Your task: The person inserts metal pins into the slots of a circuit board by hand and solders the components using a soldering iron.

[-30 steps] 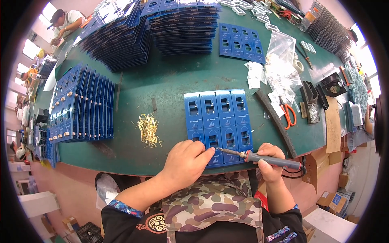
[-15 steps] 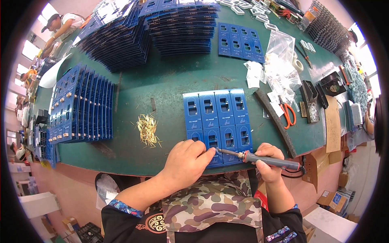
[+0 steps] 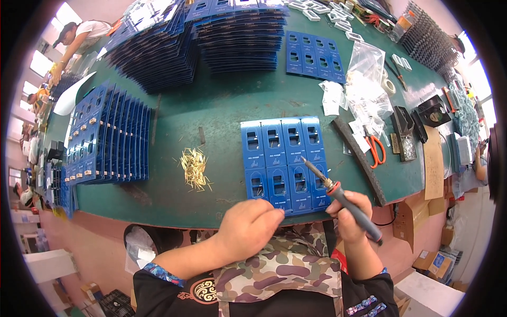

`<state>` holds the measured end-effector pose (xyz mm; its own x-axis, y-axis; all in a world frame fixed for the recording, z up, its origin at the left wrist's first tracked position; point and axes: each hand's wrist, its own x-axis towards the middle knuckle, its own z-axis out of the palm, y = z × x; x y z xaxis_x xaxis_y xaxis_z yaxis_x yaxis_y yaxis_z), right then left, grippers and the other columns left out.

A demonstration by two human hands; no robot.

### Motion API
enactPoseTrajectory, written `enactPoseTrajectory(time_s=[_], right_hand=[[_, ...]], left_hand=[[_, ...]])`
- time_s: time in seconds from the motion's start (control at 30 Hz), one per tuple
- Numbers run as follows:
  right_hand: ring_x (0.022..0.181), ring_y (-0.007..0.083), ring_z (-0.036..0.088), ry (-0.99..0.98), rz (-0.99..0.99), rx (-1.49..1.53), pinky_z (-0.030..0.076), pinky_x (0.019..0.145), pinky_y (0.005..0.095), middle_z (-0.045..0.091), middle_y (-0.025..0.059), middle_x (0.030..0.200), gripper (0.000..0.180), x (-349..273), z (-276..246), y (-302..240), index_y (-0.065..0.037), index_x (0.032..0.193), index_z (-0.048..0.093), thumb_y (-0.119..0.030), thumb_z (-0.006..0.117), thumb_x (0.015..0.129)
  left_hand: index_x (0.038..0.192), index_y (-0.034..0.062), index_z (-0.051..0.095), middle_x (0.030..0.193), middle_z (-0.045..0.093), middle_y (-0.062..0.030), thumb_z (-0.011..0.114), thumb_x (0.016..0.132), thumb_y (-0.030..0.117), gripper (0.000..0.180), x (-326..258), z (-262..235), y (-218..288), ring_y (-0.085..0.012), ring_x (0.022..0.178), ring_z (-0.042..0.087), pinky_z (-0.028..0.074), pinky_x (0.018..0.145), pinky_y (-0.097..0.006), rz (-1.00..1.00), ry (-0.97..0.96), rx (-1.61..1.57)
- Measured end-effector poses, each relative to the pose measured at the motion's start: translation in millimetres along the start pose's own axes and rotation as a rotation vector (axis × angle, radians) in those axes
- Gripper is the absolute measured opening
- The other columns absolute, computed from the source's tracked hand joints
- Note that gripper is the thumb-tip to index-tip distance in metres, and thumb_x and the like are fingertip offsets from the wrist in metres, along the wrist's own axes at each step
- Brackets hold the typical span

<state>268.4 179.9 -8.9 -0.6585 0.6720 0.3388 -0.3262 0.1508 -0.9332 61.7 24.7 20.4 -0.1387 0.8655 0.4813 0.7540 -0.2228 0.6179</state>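
Note:
A blue circuit board panel (image 3: pixel 288 165) with several rectangular cutouts lies flat on the green table in front of me. My right hand (image 3: pixel 349 215) is closed round the grey handle of a soldering iron (image 3: pixel 353 207). Its thin tip points up and left above the right half of the panel. My left hand (image 3: pixel 249 227) is curled at the panel's near left corner, thumb and fingers pressed together. Whatever they hold, if anything, is hidden. To the left of the panel lies a small heap of thin gold-coloured pins (image 3: pixel 194 169).
Tall stacks of blue panels (image 3: pixel 237 45) stand at the back, with an upright row (image 3: pixel 108 137) at left. A single panel (image 3: pixel 315 57) lies beyond. On the right are a dark bar (image 3: pixel 360 161), orange-handled scissors (image 3: pixel 376 151), plastic bags (image 3: pixel 364 79) and a small fan (image 3: pixel 434 111).
The soldering iron's tip has lifted off the panel's near part and swung up. My left hand has drawn back toward me from the panel. Far left, a person has shifted.

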Motion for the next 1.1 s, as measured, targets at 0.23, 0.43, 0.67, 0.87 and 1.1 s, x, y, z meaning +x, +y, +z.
enactPoseTrajectory(time_s=[0.23, 0.43, 0.67, 0.87, 1.1], right_hand=[[0.074, 0.0233, 0.063, -0.257, -0.136, -0.219, 0.049, 0.068, 0.0341, 0.067, 0.0117, 0.086, 0.044, 11, 42, -12, -0.005, 0.119, 0.054, 0.003, 0.069, 0.078], [0.069, 0.0236, 0.063, -0.209, -0.123, -0.269, 0.049, 0.064, 0.0327, 0.068, 0.0110, 0.081, 0.036, 10, 50, -9, -0.003, 0.111, 0.058, 0.004, 0.069, 0.078], [0.080, 0.0209, 0.061, -0.198, 0.065, -0.165, 0.050, 0.073, 0.0342, 0.062, 0.0156, 0.088, 0.032, 22, 33, -16, -0.001, 0.118, 0.052, -0.005, 0.061, 0.087], [0.066, 0.0197, 0.059, -0.122, -0.075, -0.297, 0.046, 0.061, 0.0300, 0.065, 0.0124, 0.079, 0.025, 39, 31, -11, 0.003, 0.098, 0.066, -0.013, 0.070, 0.078], [0.060, 0.0199, 0.058, -0.134, -0.020, -0.370, 0.045, 0.057, 0.0298, 0.064, 0.0115, 0.073, 0.023, 45, 34, -9, 0.003, 0.094, 0.067, -0.007, 0.068, 0.073]], left_hand=[[0.097, 0.0036, 0.058, 0.080, 0.059, -0.0095, 0.075, 0.072, -0.001, 0.030, -1, 6, 16, -0.0246, 0.062, 0.059, 0.048, 0.050, -0.032, 0.078, 0.039, -0.201], [0.099, 0.0029, 0.059, 0.080, 0.059, -0.0093, 0.073, 0.072, -0.001, 0.031, -6, 2, 14, -0.0243, 0.063, 0.059, 0.048, 0.051, -0.033, 0.066, 0.029, -0.188], [0.099, 0.0039, 0.064, 0.077, 0.059, -0.0097, 0.070, 0.074, -0.002, 0.026, -10, -28, -22, -0.0250, 0.062, 0.059, 0.048, 0.052, -0.034, -0.048, 0.017, -0.032], [0.097, 0.0016, 0.066, 0.076, 0.058, -0.0095, 0.067, 0.077, -0.004, 0.020, -14, -32, -44, -0.0207, 0.059, 0.056, 0.044, 0.050, -0.029, -0.142, 0.079, 0.016], [0.099, 0.0028, 0.067, 0.075, 0.057, -0.0084, 0.067, 0.077, -0.003, 0.022, -15, -29, -51, -0.0205, 0.059, 0.056, 0.044, 0.050, -0.030, -0.155, 0.060, -0.024]])
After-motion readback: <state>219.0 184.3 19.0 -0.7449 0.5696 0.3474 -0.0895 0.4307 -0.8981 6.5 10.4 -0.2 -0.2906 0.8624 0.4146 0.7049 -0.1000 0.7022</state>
